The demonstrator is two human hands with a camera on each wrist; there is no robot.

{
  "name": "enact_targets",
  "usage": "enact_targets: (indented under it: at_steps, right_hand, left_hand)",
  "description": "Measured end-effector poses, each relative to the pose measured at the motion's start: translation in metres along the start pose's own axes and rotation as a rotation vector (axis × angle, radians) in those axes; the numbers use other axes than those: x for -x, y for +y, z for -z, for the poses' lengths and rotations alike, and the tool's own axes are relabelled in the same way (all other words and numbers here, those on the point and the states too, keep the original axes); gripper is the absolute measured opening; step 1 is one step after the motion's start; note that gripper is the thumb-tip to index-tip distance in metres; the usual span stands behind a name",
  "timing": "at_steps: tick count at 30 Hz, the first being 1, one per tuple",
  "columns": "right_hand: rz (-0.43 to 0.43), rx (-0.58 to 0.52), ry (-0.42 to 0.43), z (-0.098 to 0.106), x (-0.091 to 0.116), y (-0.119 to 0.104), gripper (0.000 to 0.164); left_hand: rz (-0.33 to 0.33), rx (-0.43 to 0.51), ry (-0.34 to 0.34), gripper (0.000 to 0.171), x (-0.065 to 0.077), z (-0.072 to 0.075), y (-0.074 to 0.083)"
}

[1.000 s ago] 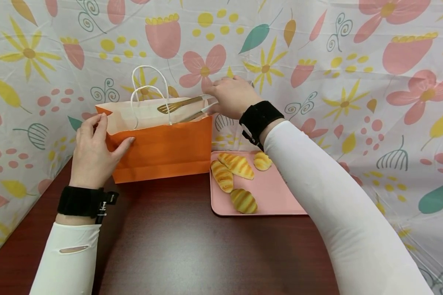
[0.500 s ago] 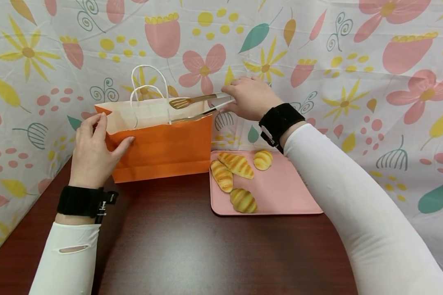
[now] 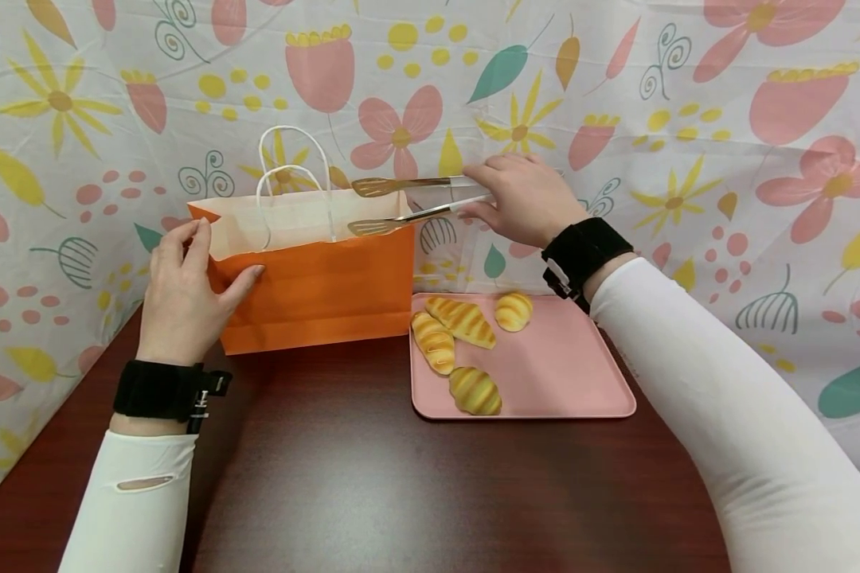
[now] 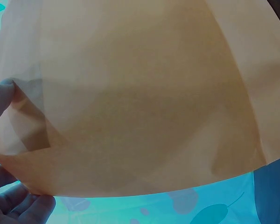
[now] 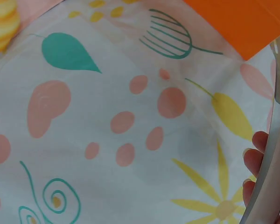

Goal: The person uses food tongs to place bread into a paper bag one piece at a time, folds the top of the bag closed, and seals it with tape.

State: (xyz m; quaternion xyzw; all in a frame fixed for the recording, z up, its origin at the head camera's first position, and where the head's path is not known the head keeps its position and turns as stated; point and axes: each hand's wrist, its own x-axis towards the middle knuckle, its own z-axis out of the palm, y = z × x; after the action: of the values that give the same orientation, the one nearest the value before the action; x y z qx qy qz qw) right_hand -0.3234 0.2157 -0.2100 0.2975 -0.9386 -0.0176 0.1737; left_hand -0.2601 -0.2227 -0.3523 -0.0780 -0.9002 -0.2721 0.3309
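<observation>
An orange paper gift bag [image 3: 322, 290] with white cord handles stands on the table, its mouth spread. My left hand [image 3: 184, 294] grips its left upper edge, thumb on the front panel; in the left wrist view, the fingers [image 4: 18, 205] are at a folded corner of the bag. My right hand [image 3: 526, 197] holds white-handled tongs [image 3: 431, 213] with gold slotted ends, level with the bag's right rim. Nothing lies between the spread tips. The right wrist view catches part of the tongs [image 5: 270, 182] and a few fingertips [image 5: 254, 161]. The bag's floor is hidden.
Right of the bag, a pink tray [image 3: 559, 370] carries several striped bread pieces, among them a long roll [image 3: 461, 321] and a rounder one [image 3: 475, 391]. A floral cloth [image 3: 659, 143] hangs behind the dark wooden table [image 3: 373, 477].
My right hand has drawn the tongs rightward out of the bag's mouth, and both tips now show. The left hand keeps its place on the bag, and the bread pieces have not moved.
</observation>
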Motion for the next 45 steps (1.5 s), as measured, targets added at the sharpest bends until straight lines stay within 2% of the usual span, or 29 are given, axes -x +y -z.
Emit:
enact_targets:
  at_steps: [9, 15, 24, 39, 45]
  right_hand:
    - [-0.048, -0.041, 0.059, 0.004, 0.018, 0.009, 0.064]
    - [-0.059, -0.072, 0.102, 0.002, 0.028, 0.016, 0.062]
    - [-0.132, -0.146, 0.09, -0.001, 0.042, 0.027, 0.062]
    - [-0.152, -0.112, 0.171, 0.0, 0.072, 0.052, 0.061]
    - [-0.198, -0.121, 0.153, 0.001, 0.087, 0.056, 0.062]
  left_hand:
    - [-0.005, -0.006, 0.008, 0.087, 0.0, 0.001, 0.001]
    - [-0.003, -0.007, 0.009, 0.088, 0.001, 0.0, 0.001]
    - [-0.001, -0.005, 0.001, 0.088, 0.001, -0.001, 0.001]
    - [-0.02, -0.008, 0.023, 0.086, -0.001, 0.0, 0.002]
    - [0.001, -0.005, -0.001, 0.088, 0.0, 0.001, 0.002]
